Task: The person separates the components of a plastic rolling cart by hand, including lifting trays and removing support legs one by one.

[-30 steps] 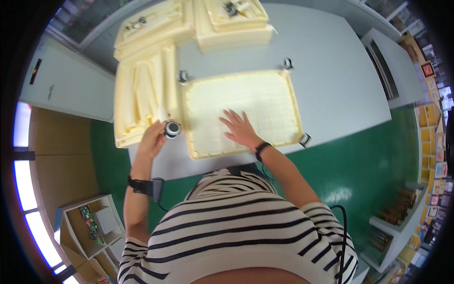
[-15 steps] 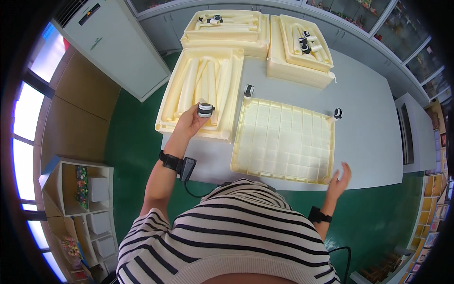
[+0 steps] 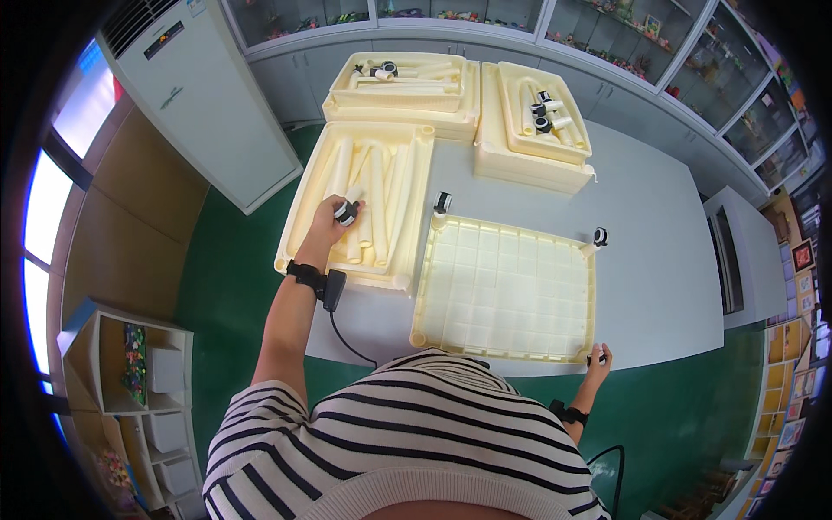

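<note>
My left hand [image 3: 324,220] is closed around a black-and-white caster wheel [image 3: 347,213], above long cream tubes [image 3: 378,204] in a cream tray [image 3: 290,227]. On the table in front of me lies a shallow cream gridded panel [image 3: 503,282] with a raised rim. Its far-left corner carries one upright caster [image 3: 443,202], and another caster [image 3: 601,236] stands at the far-right corner. At the near-right corner my right hand [image 3: 600,367] has its fingers curled around a small dark thing, mostly hidden, whose kind I cannot make out.
Two more stacks of cream trays stand at the back, the left stack [image 3: 338,106] and the right stack [image 3: 529,173], with tubes and casters on top. They share the grey table [image 3: 659,286]. A cable [image 3: 345,347] hangs from my left wrist device.
My left hand has shifted left with the caster, now tilted. My right hand has come in from the right to the panel's near-right corner, its spread fingers now curled. The view has tilted up.
</note>
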The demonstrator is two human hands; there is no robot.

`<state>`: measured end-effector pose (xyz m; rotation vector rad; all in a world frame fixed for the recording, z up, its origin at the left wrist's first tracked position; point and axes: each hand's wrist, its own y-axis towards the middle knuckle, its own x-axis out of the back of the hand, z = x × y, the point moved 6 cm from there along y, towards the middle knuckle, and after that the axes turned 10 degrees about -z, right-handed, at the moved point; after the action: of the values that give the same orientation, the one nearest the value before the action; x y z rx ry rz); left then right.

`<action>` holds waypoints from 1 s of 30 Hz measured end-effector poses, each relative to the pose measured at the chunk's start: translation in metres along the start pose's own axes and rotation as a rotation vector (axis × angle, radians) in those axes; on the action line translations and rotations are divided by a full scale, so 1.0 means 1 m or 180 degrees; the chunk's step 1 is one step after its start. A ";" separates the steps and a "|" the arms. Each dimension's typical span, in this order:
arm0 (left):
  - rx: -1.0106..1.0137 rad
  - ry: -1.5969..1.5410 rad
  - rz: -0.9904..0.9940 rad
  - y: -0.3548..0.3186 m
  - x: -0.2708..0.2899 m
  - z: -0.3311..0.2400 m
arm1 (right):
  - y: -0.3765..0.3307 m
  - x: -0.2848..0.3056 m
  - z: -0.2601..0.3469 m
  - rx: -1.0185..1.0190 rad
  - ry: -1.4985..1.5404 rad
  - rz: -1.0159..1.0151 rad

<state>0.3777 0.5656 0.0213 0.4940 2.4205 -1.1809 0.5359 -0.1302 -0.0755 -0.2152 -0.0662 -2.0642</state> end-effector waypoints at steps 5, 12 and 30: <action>-0.3119 0.4148 -0.0393 0.003 0.000 -0.019 | -0.018 0.001 0.026 0.0219 -0.0056 0.0615; -0.4838 0.4925 0.1700 -0.117 -0.070 0.091 | -0.013 -0.009 0.011 0.0311 -0.0414 0.0416; -0.3725 0.6202 0.2485 -0.094 -0.042 0.276 | 0.013 0.012 0.077 0.1179 -0.2300 0.1255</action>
<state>0.4241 0.2839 -0.0511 2.3381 2.5392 1.8344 0.5515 -0.1367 0.0016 -0.6735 -0.7756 -1.4628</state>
